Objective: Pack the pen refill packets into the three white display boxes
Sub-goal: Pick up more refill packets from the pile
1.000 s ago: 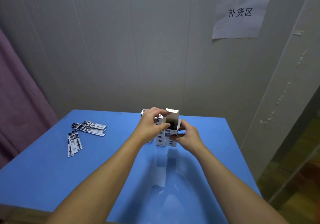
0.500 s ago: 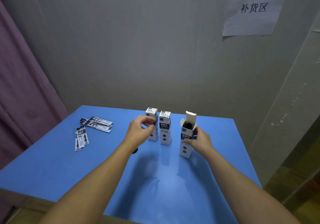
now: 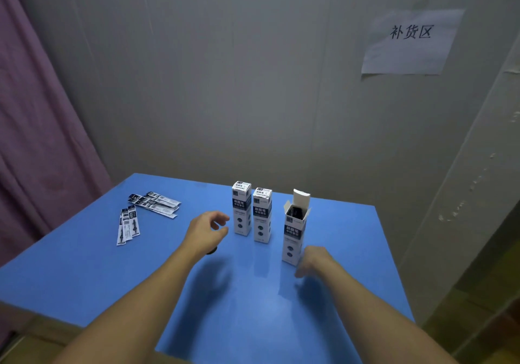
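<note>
- While three boxes stand up, I see the open box (image 3: pixel 294 231) right of two closed boxes (image 3: pixel 251 211).
- Left hand (image 3: pixel 206 230) and right hand (image 3: pixel 313 259) hang loose, holding nothing.
- Refill packets (image 3: pixel 146 213) lie far left of the open box.

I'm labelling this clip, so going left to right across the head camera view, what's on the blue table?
Near pile of refill packets → far pile of refill packets → left hand → left closed box → middle closed box → open box → right hand.
</note>
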`<state>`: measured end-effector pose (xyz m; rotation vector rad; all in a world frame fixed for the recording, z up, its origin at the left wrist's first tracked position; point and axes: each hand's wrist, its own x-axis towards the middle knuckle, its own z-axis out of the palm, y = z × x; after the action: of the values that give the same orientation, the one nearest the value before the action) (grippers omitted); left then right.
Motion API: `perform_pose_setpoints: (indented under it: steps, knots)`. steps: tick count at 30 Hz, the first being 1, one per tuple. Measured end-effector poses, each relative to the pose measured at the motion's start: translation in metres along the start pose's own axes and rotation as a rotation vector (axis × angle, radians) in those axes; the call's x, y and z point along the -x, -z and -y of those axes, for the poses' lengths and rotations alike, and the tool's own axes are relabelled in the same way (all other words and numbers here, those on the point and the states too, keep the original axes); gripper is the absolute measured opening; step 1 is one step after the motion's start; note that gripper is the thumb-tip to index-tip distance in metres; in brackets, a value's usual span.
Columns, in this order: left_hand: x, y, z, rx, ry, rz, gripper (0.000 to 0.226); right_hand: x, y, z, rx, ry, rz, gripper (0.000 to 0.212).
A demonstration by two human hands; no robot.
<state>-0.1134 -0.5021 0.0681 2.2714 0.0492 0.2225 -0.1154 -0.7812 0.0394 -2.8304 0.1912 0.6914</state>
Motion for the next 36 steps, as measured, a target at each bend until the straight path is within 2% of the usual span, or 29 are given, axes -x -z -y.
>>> perform_pose_setpoints:
  steps: [2,4,6,10,14,18,25,36]
  knots:
    - [0.003,0.001,0.003,-0.013,0.021,0.006,0.019,0.006,0.000,0.004,0.060,0.024,0.099,0.043]
    - [0.006,0.006,0.008,-0.054,0.049,0.013,0.018,0.011,0.002,0.011,0.112,0.076,0.193,0.046]
    - [0.008,0.013,0.016,-0.194,0.080,-0.016,0.018,0.010,0.005,0.024,0.119,0.149,0.240,0.045]
    - [0.021,0.027,0.028,-0.521,0.169,-0.099,0.030,0.009,0.007,0.061,0.095,0.312,0.116,0.049]
    - [0.036,0.045,0.043,-0.611,0.247,-0.087,0.037,0.008,-0.001,0.102,0.110,0.504,-0.024,0.052]
    - [0.051,0.079,0.065,-0.632,0.326,-0.097,0.041,0.008,-0.011,0.143,0.107,0.604,-0.117,0.049]
    - [0.067,0.140,0.112,-0.625,0.433,-0.142,0.042,0.006,-0.031,0.221,0.160,0.653,-0.141,0.045]
    - [0.057,0.233,0.214,-0.643,0.533,-0.072,0.045,-0.002,-0.057,0.369,0.193,0.662,-0.134,0.048]
